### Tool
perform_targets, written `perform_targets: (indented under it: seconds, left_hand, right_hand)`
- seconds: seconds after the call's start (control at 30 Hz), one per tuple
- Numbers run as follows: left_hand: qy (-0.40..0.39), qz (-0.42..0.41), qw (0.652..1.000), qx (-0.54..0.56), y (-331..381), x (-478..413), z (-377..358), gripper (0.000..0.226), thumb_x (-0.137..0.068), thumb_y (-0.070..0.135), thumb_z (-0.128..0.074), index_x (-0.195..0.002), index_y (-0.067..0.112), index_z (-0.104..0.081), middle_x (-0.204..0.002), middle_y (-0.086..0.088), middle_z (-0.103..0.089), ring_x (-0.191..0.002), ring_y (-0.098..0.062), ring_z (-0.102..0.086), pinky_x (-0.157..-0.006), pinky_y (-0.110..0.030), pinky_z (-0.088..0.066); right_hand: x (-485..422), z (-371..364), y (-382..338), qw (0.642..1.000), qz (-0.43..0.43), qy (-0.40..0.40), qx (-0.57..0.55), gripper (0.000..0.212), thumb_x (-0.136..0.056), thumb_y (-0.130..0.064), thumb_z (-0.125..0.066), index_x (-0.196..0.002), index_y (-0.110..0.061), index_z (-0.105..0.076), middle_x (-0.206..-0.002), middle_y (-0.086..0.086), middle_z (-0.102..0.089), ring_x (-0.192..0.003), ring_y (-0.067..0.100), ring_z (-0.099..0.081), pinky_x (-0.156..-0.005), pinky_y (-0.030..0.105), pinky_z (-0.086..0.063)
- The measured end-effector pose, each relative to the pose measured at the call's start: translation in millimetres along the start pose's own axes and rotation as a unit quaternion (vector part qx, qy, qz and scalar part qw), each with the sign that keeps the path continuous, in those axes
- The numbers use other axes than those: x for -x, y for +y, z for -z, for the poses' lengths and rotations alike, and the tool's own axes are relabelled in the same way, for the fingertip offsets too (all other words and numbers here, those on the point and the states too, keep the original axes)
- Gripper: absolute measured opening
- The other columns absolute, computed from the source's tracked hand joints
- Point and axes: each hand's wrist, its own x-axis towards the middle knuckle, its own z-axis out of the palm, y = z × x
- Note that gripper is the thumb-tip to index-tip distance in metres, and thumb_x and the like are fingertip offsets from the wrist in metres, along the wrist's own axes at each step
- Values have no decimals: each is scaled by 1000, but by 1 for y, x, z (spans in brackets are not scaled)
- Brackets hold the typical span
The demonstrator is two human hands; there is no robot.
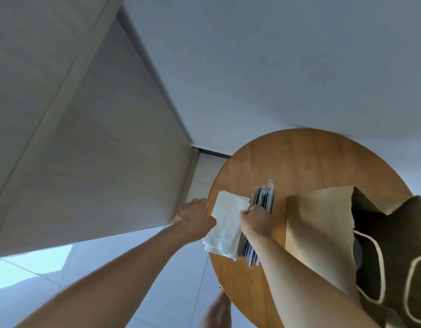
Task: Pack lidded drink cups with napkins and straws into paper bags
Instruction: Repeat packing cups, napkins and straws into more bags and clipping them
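Foot: a blurred bare foot [219, 311] shows at the bottom edge, on the floor beside the worktop.
Paper bag: a brown paper bag [318, 223] is at the near right of the worktop, with its mouth open toward the camera. The right forearm passes in front of its left face.
Bag contents: the inside is dark. Two pale cord handles [382, 275] loop across the opening. A grey rounded shape shows low inside, but I cannot tell what it is.
Left hand: the left hand [195, 218] is at the left rim of the worktop. Its fingers are curled on the left edge of the napkins and hold it; the fingertips are hidden.
Right hand: the right hand [257, 221] pinches the right edge of the top napkin with curled fingers, and it lies over the straws.
Napkins: the white napkins [226, 228] lie in a stack at the left rim of the worktop, between the two hands. The near corner hangs a little over the rim.
Straws: a bundle of dark straws [264, 197] in clear wrappers lies just beside the napkins on their right, between them and the paper bag.
Worktop: the worktop [299, 157] is round and of warm brown wood.
Floor: the floor [157, 256] has pale tiles, with a bright patch at the far left.
Beige panel: a tall beige panel [86, 138] stands to the left.
Wall: a plain grey-white wall [275, 67] rises behind the worktop.
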Motion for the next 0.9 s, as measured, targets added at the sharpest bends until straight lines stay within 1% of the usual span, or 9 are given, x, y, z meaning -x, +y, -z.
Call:
perform_targets:
  seconds: [0.1, 0.2, 0.3, 0.4, 0.57, 0.7, 0.73, 0.83, 0.9]
  left_hand:
    - [3, -1, 1000, 8, 5, 3, -1, 49, -94, 30, -52, -142, 24, -44, -143, 4, -50, -124, -17, -52, -83, -23, -38]
    - [3, -5, 1000, 14, 6, 7, 1, 49, -96, 30, -51, -143, 24, -43, -146, 5, -48, -127, -17, -51, -85, -21, -36]
    - [3, -6, 1000, 27, 6, 10, 3, 47, -96, 28, -52, -142, 23, -44, -145, 4, -49, -127, -16, -51, -87, -21, -36]
    - [4, -5, 1000, 29, 3, 10, 3, 48, -96, 27, -52, -142, 23, -44, -145, 4, -50, -127, -16, -51, -87, -21, -36]
    - [-10, -2, 1000, 24, -6, 13, -1, 52, -96, 28, -52, -146, 22, -41, -149, 3, -46, -132, -17, -48, -94, -24, -38]
    - [-11, -3, 1000, 25, -5, 14, -3, 52, -95, 29, -52, -145, 22, -40, -149, 4, -45, -132, -16, -47, -93, -24, -38]
    - [-11, -3, 1000, 24, -4, 14, -3, 52, -95, 30, -52, -145, 23, -40, -149, 4, -45, -132, -16, -47, -93, -24, -38]
    - [-10, -9, 999, 30, -1, 14, -2, 52, -95, 29, -52, -145, 22, -41, -149, 4, -46, -132, -17, -47, -95, -25, -39]
    - [-7, -10, 999, 32, -2, 13, -2, 51, -95, 29, -52, -145, 23, -41, -149, 4, -46, -132, -16, -48, -93, -24, -38]
  right_hand:
    - [7, 5, 3, 1000, 23, 13, -9, 17, -97, -29, -50, -91, -18, -62, -76, -2, -66, -65, 14, -63, -47, 21, -40]
    - [9, 6, 4, 997, 22, 36, -64, 11, -93, -31, -58, -95, -19, -58, -82, -5, -65, -71, 13, -63, -57, 27, -53]
    - [5, 5, 0, 995, 5, 48, -84, 27, -90, -39, -65, -95, -17, -50, -75, -5, -60, -67, 16, -64, -58, 32, -57]
    - [0, -1, -6, 998, 1, 35, -52, 30, -90, -44, -63, -91, -16, -52, -72, -4, -59, -66, 17, -64, -57, 32, -57]
    - [-2, -3, -2, 999, 22, 35, -5, 18, -97, -31, -51, -93, -18, -64, -77, -2, -68, -69, 18, -67, -55, 29, -54]
    - [-2, 4, 5, 997, 11, 46, -69, 9, -95, -27, -57, -94, -20, -61, -73, -7, -63, -64, 12, -61, -50, 26, -47]
    - [-2, 5, 6, 995, 6, 50, -83, 11, -93, -29, -58, -95, -18, -60, -74, -8, -62, -65, 12, -60, -51, 26, -47]
    - [-7, 3, 2, 992, 4, 37, -122, 29, -89, -43, -64, -96, -17, -54, -82, -6, -61, -77, 17, -62, -66, 32, -54]
    - [-10, -2, -3, 994, 17, 31, -101, 37, -88, -50, -64, -88, -15, -54, -74, -5, -61, -71, 16, -62, -59, 28, -50]
